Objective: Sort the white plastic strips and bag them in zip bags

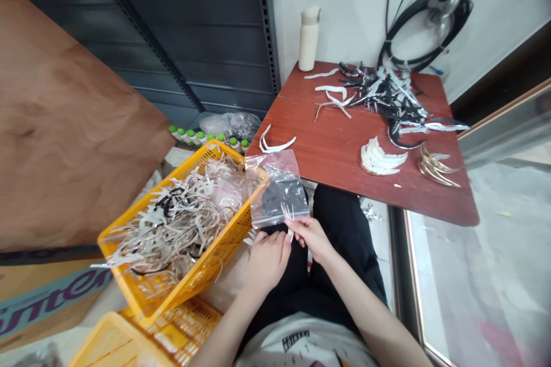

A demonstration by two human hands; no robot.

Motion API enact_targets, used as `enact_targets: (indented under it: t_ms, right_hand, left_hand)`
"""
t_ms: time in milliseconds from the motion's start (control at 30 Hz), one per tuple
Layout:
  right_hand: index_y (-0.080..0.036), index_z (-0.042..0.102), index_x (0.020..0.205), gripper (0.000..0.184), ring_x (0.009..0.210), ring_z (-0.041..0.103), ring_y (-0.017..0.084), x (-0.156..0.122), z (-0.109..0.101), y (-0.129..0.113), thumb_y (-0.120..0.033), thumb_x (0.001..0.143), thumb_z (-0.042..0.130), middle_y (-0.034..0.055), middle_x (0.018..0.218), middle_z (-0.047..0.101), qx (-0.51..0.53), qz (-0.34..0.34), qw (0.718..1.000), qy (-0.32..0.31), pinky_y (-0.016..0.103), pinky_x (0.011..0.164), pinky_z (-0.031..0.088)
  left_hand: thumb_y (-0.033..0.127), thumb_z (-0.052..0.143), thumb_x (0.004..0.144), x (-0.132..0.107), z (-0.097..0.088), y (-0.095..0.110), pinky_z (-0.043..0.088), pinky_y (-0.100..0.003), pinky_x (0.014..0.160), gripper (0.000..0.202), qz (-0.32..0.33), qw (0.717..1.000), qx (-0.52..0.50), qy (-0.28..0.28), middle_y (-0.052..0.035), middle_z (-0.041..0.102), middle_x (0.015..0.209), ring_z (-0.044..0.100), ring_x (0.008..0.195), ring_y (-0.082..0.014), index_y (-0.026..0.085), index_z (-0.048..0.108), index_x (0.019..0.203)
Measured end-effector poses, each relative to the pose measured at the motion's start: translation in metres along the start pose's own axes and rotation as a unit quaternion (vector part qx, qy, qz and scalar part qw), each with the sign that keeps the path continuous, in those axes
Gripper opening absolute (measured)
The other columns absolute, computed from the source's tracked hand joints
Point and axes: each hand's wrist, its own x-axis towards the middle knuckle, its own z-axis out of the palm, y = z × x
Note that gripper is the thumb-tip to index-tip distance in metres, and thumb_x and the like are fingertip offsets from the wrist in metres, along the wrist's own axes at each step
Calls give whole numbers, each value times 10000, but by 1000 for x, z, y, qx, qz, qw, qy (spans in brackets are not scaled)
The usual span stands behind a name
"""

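A clear plastic zip bag [278,186] hangs over my lap, partly resting on the table's near edge. My left hand [267,258] is closed on its lower edge. My right hand [310,236] pinches the same edge along with a few thin white curved plastic pieces [287,215] that stick up into the bag. Left of my hands stands a tilted yellow basket [142,298] filled with several tangled white and beige curved strips.
The red-brown table [327,149] carries a heap of black and white strips [390,97], a fan of white pieces [379,157], gold pieces [433,166], loose white pieces [273,146] and a cream bottle [309,39]. Green-capped bottles [206,137] line the floor. A cardboard box [47,292] sits left.
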Motion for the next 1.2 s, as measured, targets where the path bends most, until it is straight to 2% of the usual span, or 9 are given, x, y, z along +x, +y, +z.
enact_targets:
  t_ms: [167, 333, 400, 533, 667, 933, 1200]
  right_hand:
    - [-123, 710, 735, 387, 401, 397, 50, 0, -2, 0, -496, 676, 791, -22, 507, 545, -16, -18, 1000, 13, 165, 361, 292]
    - [-125, 717, 700, 413, 582, 596, 124, -2, -4, -4, -537, 731, 728, 43, 661, 645, -15, -57, 997, 40, 195, 471, 492]
    - [-126, 729, 751, 400, 660, 650, 153, -2, -8, -5, -527, 741, 722, 60, 725, 677, -11, -50, 998, 29, 209, 515, 525]
    - [-146, 711, 896, 383, 720, 693, 173, 0, -12, -6, -467, 699, 781, 59, 796, 716, 0, -12, 1000, -1, 213, 551, 542]
    - [-160, 658, 928, 429, 687, 689, 150, -1, -10, -5, -381, 618, 855, 12, 737, 706, 28, 1, 1000, -11, 218, 610, 545]
    - [-187, 583, 886, 459, 645, 645, 111, -4, -7, -5, -313, 568, 890, -56, 705, 642, 85, -19, 996, 32, 229, 640, 545]
    - [-168, 581, 936, 471, 676, 660, 127, -5, -8, -3, -356, 613, 867, -21, 742, 672, 73, -22, 996, 53, 248, 666, 555]
  left_hand:
    - [245, 273, 1012, 3, -2, -2, 383, -347, 738, 380, -3, 1000, -19, -14, -48, 682, 795, 602, 698, -183, 171, 601, 835]
    - [236, 266, 1013, 3, 0, -3, 394, -347, 747, 399, -7, 1000, -22, -17, -47, 689, 796, 606, 701, -181, 169, 610, 820]
    - [236, 270, 1014, 3, 2, -4, 396, -343, 746, 402, -8, 1000, -24, -14, -46, 693, 796, 605, 698, -178, 170, 614, 816]
    - [245, 284, 1013, 3, 5, -7, 387, -342, 731, 398, -2, 1000, -17, 0, -40, 693, 781, 597, 682, -175, 169, 612, 799]
    - [261, 295, 1012, 3, 7, -9, 378, -341, 720, 399, 9, 1000, -15, 7, -37, 687, 756, 592, 670, -178, 172, 612, 788]
    - [272, 269, 1018, 5, 5, -9, 408, -355, 782, 402, 3, 998, -51, -19, -33, 700, 817, 626, 736, -189, 181, 615, 836]
    - [283, 288, 1014, 5, 7, -9, 431, -343, 768, 401, 9, 1000, -16, -8, -44, 689, 757, 651, 735, -197, 175, 598, 783]
